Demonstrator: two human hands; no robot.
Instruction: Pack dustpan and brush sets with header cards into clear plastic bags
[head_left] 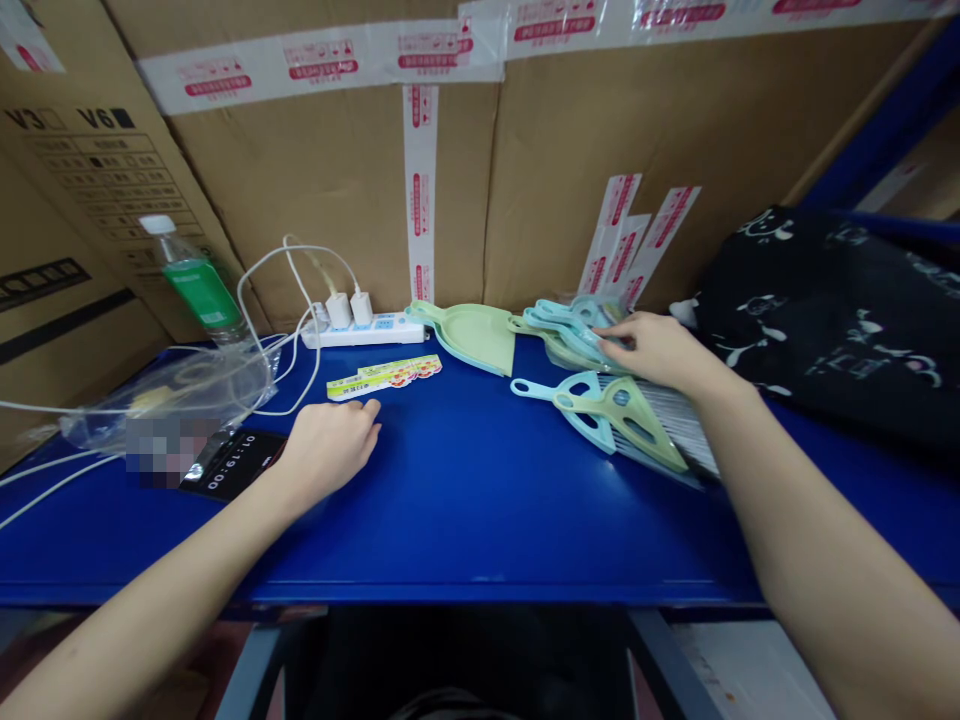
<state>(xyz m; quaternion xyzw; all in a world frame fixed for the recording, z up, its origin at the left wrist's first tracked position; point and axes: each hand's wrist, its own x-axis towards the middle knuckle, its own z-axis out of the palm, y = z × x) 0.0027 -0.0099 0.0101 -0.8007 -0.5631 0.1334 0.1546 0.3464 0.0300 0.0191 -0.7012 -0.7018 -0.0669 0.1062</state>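
Note:
My right hand (649,345) reaches into the rear pile at the right, thumb and fingers pinching the light-blue hand brush (566,325). Its far end is partly hidden by my fingers. Beneath it lies a green dustpan (570,352) with clear plastic around it. In front of that hand, a blue brush (592,425) and a green brush (637,415) overlap, bristles toward the right. My left hand (334,445) rests on the table with curled fingers, no object visible in it, just below the yellow-and-white printed strips (384,377). Left of the pile, a green dustpan (480,335) lies over a blue one.
A power strip (365,330) with white chargers and cables stands against the cardboard boxes (322,180). At the left are a green-labelled bottle (199,285), a plastic bag (180,390) and a phone (232,465) showing a timer. Black patterned fabric (840,320) lies at the right.

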